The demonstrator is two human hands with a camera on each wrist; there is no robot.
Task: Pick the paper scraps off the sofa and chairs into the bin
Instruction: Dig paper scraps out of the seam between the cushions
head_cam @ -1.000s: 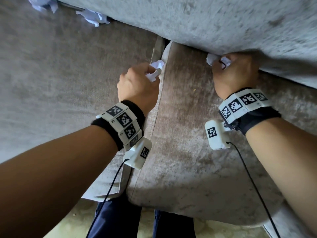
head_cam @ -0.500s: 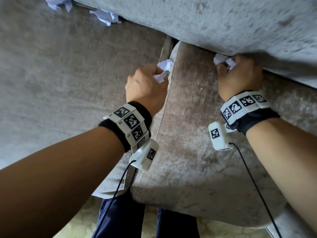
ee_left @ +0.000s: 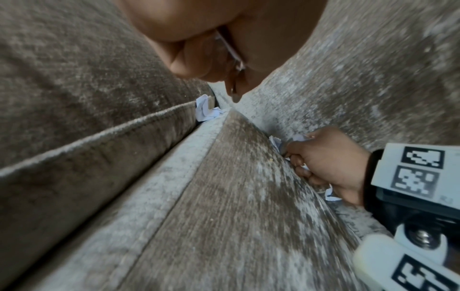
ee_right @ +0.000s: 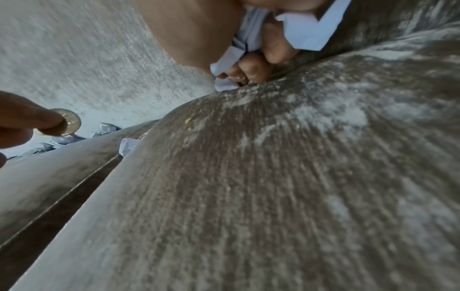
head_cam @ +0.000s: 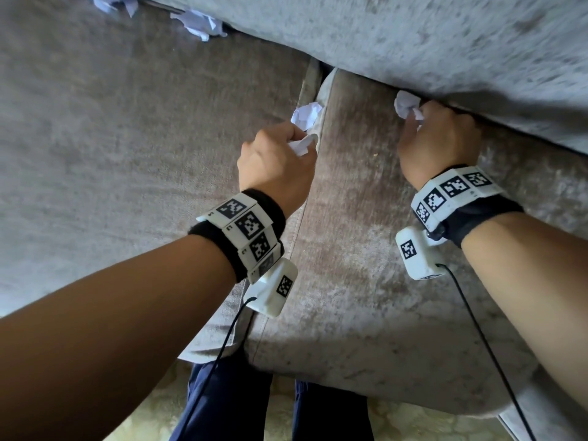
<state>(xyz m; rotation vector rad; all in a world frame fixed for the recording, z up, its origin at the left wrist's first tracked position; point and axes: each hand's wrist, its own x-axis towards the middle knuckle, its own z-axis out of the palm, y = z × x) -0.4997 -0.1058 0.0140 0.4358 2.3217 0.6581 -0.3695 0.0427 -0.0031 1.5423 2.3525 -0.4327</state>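
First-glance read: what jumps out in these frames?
Both hands are fisted around white paper: the left hand over the seam between the seat cushions, the right hand where the seat meets the backrest. A loose crumpled scrap sits in the seam just beyond the left hand, and more scraps lie far left under the backrest.

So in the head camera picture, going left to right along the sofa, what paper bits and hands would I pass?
Scraps at the far back corner → crumpled scrap by the backrest → left hand → scrap in the cushion seam → scrap at the right fingertips → right hand.
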